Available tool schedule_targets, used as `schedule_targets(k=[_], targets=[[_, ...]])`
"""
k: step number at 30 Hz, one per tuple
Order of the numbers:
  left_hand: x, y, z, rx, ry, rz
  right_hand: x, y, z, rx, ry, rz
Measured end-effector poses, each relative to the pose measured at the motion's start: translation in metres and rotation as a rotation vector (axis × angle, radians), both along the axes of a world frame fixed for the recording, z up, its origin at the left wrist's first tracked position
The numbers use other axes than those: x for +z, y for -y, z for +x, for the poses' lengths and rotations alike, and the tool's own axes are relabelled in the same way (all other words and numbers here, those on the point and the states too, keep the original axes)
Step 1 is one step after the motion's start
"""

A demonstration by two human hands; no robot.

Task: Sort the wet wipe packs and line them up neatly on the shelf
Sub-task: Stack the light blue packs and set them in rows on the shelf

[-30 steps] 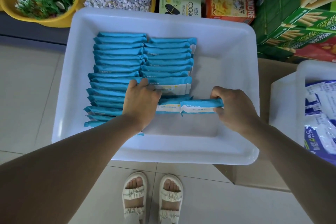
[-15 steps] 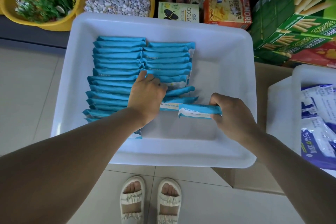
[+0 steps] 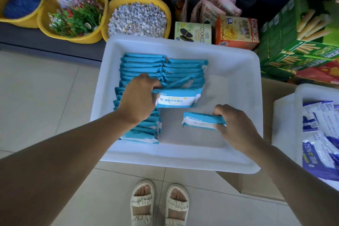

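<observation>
A white plastic bin point(image 3: 245, 82) holds two rows of teal wet wipe packs standing on edge: a long left row point(image 3: 141, 64) and a shorter right row point(image 3: 185, 71). My left hand point(image 3: 139, 99) grips the left end of one pack point(image 3: 176, 100) tipped back, its white label face up, at the front of the right row. My right hand point(image 3: 234, 124) pinches the right end of another teal pack point(image 3: 201, 121) held apart, low over the bin's bare floor.
Yellow bowls of pebbles point(image 3: 137, 16) and plastic plants point(image 3: 77, 16) sit behind the bin, beside snack boxes point(image 3: 236, 31) and green cartons point(image 3: 297, 42). A second white bin point(image 3: 286, 121) at right holds blue-and-white wipe packs point(image 3: 319, 134). Sandalled feet point(image 3: 159, 202) stand on tile below.
My left hand has tipped a pack back so its label shows. My right hand has pulled its pack away from the row, toward the right.
</observation>
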State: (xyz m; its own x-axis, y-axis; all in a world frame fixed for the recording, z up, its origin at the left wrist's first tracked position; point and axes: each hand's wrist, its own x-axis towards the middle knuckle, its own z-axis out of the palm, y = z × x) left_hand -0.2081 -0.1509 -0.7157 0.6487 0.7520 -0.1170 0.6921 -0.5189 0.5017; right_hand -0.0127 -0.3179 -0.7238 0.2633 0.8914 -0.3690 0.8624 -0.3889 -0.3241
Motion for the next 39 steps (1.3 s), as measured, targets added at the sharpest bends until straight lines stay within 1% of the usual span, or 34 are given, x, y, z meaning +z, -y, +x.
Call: schedule_targets(k=[6,9,12,18,20,24,28,32,35,39], targets=[[0.023,-0.046,-0.033,0.159,0.004,0.118,-0.014,-0.029,-0.015,0.035,0.015,0.062],[0.025,-0.057,-0.047,0.292,0.051,0.112,-0.030,-0.045,-0.026,0.076,0.057,0.093],[0.023,-0.059,-0.055,0.380,0.102,0.038,-0.048,-0.057,-0.038,0.117,0.144,0.121],[0.016,-0.056,-0.059,0.363,0.163,0.007,-0.069,-0.065,-0.045,0.079,0.326,0.174],[0.016,-0.055,-0.058,0.350,0.174,-0.005,-0.070,-0.067,-0.045,0.063,0.350,0.168],[0.015,-0.054,-0.053,0.345,0.186,-0.039,-0.066,-0.073,-0.044,0.014,0.309,0.126],[0.016,-0.051,-0.051,0.353,0.195,-0.055,-0.068,-0.070,-0.047,0.051,0.383,0.048],[0.020,-0.046,-0.051,0.348,0.186,-0.071,-0.064,-0.063,-0.055,0.057,0.303,-0.008],[0.027,-0.041,-0.052,0.357,0.187,-0.090,-0.053,-0.055,-0.054,0.012,0.236,-0.062],[0.057,-0.033,-0.050,0.357,0.198,-0.111,-0.016,-0.036,-0.039,-0.033,0.253,-0.076]])
